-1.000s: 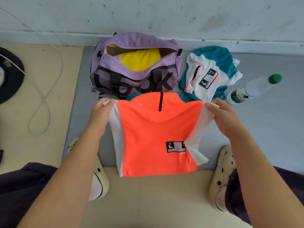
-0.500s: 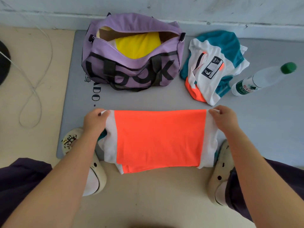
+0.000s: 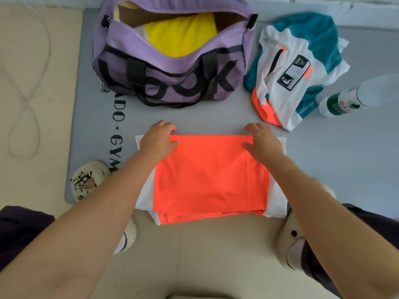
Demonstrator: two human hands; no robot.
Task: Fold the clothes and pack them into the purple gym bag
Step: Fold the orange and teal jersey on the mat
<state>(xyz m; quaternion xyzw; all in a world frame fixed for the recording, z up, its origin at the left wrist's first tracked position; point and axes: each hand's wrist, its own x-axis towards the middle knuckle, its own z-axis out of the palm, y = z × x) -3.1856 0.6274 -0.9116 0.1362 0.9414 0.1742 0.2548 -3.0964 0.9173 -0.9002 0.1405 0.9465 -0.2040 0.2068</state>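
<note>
The folded orange shirt (image 3: 210, 178) lies flat at the near edge of the grey mat (image 3: 356, 152), its near end overhanging onto the floor. The left hand (image 3: 158, 142) and right hand (image 3: 262, 141) rest on its far corners, each grip pinching the far hem, it seems. At 12 o'clock from the shirt sits the purple gym bag (image 3: 172, 78), unzipped, with a yellow garment (image 3: 181, 35) inside. At 2 o'clock lies a crumpled white and teal shirt (image 3: 300, 70), a bottle (image 3: 345, 100) just beside it.
</note>
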